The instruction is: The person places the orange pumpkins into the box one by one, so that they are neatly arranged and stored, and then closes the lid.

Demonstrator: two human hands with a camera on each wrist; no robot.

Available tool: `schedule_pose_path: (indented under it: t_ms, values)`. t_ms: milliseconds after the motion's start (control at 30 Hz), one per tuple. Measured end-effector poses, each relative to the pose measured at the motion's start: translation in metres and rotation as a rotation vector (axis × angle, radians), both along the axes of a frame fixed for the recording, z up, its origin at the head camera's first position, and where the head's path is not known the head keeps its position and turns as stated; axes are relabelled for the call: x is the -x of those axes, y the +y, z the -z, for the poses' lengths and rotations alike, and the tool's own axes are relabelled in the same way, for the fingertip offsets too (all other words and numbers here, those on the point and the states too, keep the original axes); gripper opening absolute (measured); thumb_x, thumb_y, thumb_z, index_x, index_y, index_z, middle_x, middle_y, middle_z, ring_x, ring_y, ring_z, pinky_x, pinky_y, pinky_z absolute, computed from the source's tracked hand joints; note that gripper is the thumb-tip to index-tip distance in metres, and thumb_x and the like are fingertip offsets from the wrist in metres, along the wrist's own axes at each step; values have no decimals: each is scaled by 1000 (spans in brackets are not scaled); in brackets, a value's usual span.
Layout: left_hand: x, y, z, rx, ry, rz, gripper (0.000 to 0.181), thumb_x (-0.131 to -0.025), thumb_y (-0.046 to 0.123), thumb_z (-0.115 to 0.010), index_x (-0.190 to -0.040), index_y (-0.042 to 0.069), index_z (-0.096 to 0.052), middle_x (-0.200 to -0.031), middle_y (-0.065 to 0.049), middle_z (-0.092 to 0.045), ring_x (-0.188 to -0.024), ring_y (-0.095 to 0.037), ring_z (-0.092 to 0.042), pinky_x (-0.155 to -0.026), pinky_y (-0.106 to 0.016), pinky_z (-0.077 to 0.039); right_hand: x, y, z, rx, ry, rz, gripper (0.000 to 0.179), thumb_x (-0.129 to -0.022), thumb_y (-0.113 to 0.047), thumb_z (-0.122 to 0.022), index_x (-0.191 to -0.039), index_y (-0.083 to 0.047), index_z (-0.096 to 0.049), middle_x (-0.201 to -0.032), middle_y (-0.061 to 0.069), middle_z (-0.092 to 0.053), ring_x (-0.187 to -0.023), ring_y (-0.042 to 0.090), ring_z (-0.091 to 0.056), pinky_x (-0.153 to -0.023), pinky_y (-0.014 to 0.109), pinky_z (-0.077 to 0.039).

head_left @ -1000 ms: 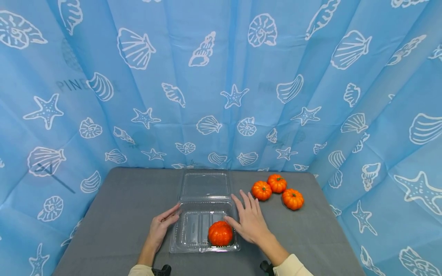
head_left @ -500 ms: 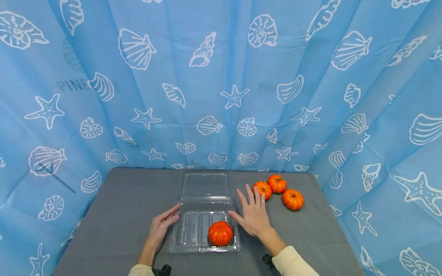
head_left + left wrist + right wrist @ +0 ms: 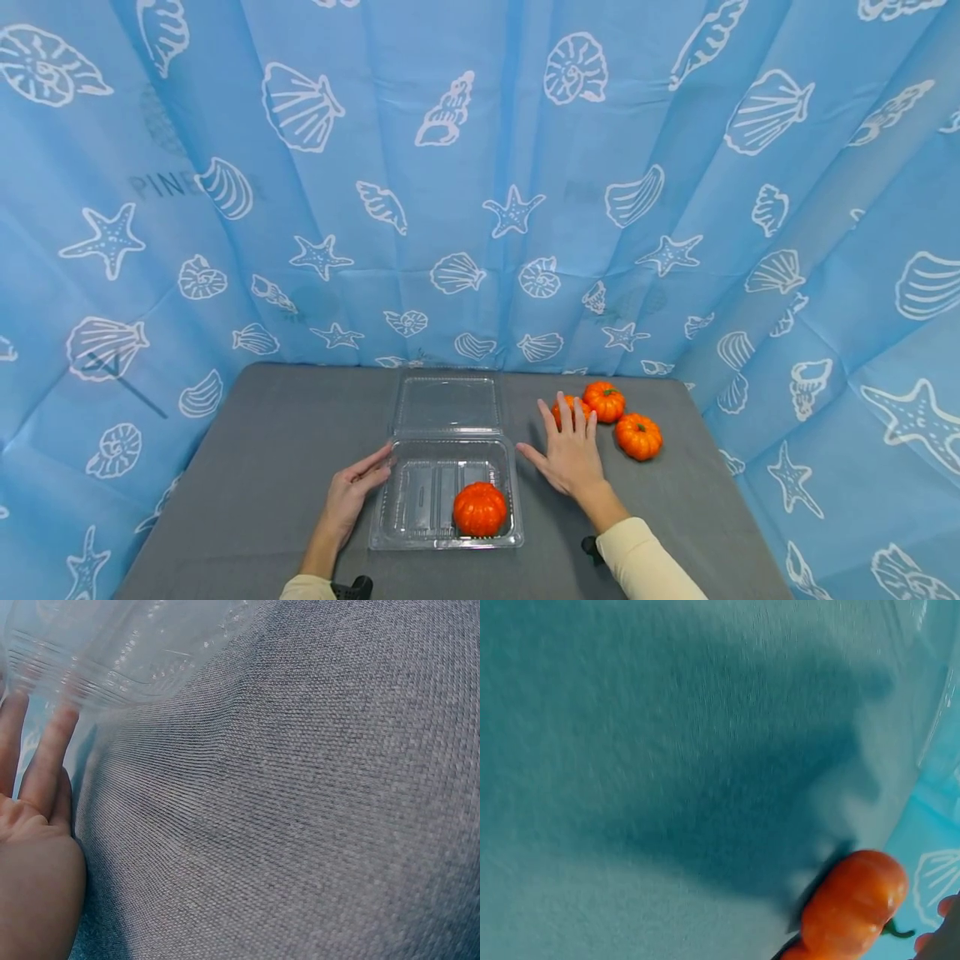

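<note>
A clear plastic clamshell container (image 3: 382,533) lies with its lid folded back, and a red-orange pumpkin (image 3: 480,509) sits in its front right part. My left hand (image 3: 351,493) touches the container's left side with straight fingers (image 3: 51,754). Fingers spread, my right hand (image 3: 573,458) is over the table right of the container. Its fingertips partly cover the nearest of three small orange pumpkins in the head view. That orange pumpkin (image 3: 851,904) shows at the lower right of the right wrist view, with fingertips at the edge; I cannot tell whether they touch.
Two more orange pumpkins stand close by: one behind (image 3: 604,402) and one to the right (image 3: 639,437). The lid (image 3: 447,402) lies flat toward the back of the grey table (image 3: 300,425). A blue shell-print curtain (image 3: 465,208) surrounds the table's back and sides.
My right hand has moved away from the container, rightward and forward, to the nearest orange pumpkin. The left hand, container and red-orange pumpkin have stayed in place.
</note>
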State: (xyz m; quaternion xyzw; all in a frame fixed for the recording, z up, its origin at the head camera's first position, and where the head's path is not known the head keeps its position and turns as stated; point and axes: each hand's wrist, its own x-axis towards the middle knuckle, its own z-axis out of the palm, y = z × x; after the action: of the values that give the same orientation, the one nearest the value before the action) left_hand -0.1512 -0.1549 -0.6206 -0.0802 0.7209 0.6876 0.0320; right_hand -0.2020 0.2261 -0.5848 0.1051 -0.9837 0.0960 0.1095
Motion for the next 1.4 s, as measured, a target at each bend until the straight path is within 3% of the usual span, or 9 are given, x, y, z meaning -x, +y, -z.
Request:
schedule_pose_path:
  t_ms: [100,333,467,700,1067,1400]
  values:
    - [0,0,0,5,-3,2,43,-94,18,-73,-136,12,-67,-143,-3,-64,-124,-13,-67,-94,-9,-49,6,5,-1,-3,-22,28,94,-89,-80,-47,-157,-15,-36,-164,24,-28,-150,53,-22,-119,75,-13]
    - [0,0,-1,11,-9,4,44,-94,20,-73,-137,13,-66,-144,-2,-63,-129,-21,-65,-95,-9,-48,18,14,-8,13,-111,84,94,-89,-68,-62,-158,-12,-33,-165,27,-24,-151,54,-22,-120,74,-16]
    - [0,0,0,-4,-8,9,43,-94,18,-73,-137,12,-66,-143,-3,-64,-128,-20,-66,-94,-9,-49,21,20,-9,14,-153,107,95,-90,-65,-64,-160,-12,-29,-166,28,-22,-149,54,-25,-120,70,-25]
    - [1,-1,3,-16,5,1,42,-94,14,-72,-136,11,-67,-141,-7,-65,-121,-12,-69,-91,-10,-51,23,30,-8,58,-165,154,92,-91,-57,-69,-158,-7,-30,-160,30,-30,-135,55,-39,-102,68,-46]
    - [1,-1,3,-15,15,8,42,-94,15,-72,-136,12,-67,-142,-5,-65,-123,-14,-68,-93,-10,-50,27,33,-6,179,-154,193,66,-104,-40,-58,-153,-2,-37,-151,30,-37,-128,52,-42,-104,65,-43]
    - [1,-2,3,-33,11,7,43,-93,14,-73,-135,10,-67,-141,-7,-65,-121,-10,-69,-94,-9,-50,25,32,2,221,-102,192,62,-100,-31,-65,-148,2,-43,-140,33,-39,-115,55,-45,-100,63,-43]
